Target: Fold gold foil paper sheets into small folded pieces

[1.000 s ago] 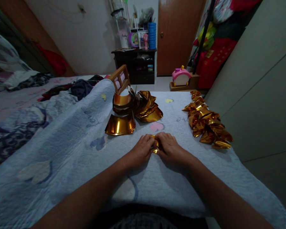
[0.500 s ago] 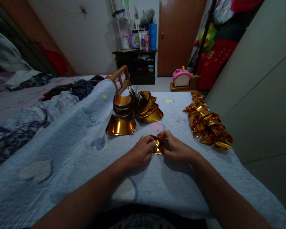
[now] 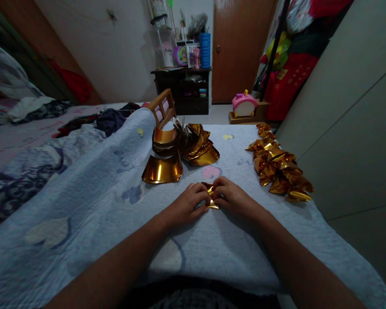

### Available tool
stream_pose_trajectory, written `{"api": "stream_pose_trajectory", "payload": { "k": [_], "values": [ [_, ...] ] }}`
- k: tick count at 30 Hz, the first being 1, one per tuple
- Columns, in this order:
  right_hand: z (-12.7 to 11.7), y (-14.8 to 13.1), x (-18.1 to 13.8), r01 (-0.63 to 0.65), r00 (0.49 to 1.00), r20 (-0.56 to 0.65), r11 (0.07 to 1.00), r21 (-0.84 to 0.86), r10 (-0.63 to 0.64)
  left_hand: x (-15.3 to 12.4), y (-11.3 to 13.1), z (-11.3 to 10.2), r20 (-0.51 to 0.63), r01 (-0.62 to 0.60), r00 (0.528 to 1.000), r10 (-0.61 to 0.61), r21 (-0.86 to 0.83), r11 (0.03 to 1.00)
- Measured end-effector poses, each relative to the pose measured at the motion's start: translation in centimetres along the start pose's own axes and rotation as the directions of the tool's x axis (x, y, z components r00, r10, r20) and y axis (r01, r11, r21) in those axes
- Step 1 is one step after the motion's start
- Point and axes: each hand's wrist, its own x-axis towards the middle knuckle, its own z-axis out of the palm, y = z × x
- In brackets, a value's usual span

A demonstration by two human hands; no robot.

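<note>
Between my hands lies a small piece of shiny gold foil paper (image 3: 213,205), partly folded and partly covered by fingers. My left hand (image 3: 193,201) grips its left side, fingers bent over it. On the right side, my right hand (image 3: 229,195) is closed on the foil, its fingertips pressing the upper edge. Beyond the hands sits a stack of curved, flat gold foil sheets (image 3: 163,169), with more fanned sheets (image 3: 201,150) beside it. A row of folded, puffed gold foil pieces (image 3: 278,165) lies to the right.
A pale blue quilted cover (image 3: 116,223) with heart patterns spreads under everything and rises in a ridge at left. Rumpled bedding (image 3: 51,150) lies past that. A wooden chair back (image 3: 162,107) stands at the far edge, and a cabinet wall (image 3: 357,141) borders the right.
My right hand has shifted left over the foil, its fingers now covering more of it. My left hand stays nearly in place, and the sheets and folded pieces lie as before.
</note>
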Motion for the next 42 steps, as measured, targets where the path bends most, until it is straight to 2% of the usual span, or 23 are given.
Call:
{"api": "stream_pose_trajectory", "payload": {
  "k": [4,9,14,21,32,42],
  "values": [
    [-0.3,-0.6,-0.2,0.036,0.999,0.022,0.998,-0.047,-0.035,0.0,-0.4,0.3,-0.019,-0.06,0.998,0.061,0.076,0.995],
    [-0.6,-1.7,-0.6,0.015,0.999,0.037,0.993,-0.116,-0.01,-0.1,-0.6,0.8,-0.046,-0.125,0.99,0.133,0.156,0.98],
    [-0.6,-1.9,-0.7,0.021,0.998,0.062,0.987,-0.157,-0.011,-0.1,-0.5,0.6,-0.046,-0.115,0.991,0.122,0.133,0.984],
    [-0.7,-1.5,-0.7,0.065,0.998,0.024,0.993,-0.096,-0.063,0.1,-0.3,0.6,-0.06,-0.106,0.992,0.115,0.127,0.986],
    [-0.7,-1.6,-0.5,0.063,0.998,0.013,0.992,-0.107,-0.062,0.7,-0.2,1.4,-0.11,-0.116,0.982,0.154,0.295,0.949],
    [-0.5,-0.7,-0.3,0.071,0.997,0.013,0.995,-0.076,-0.071,1.0,0.0,1.4,-0.185,-0.081,0.972,0.143,0.307,0.948]
  ]
}}
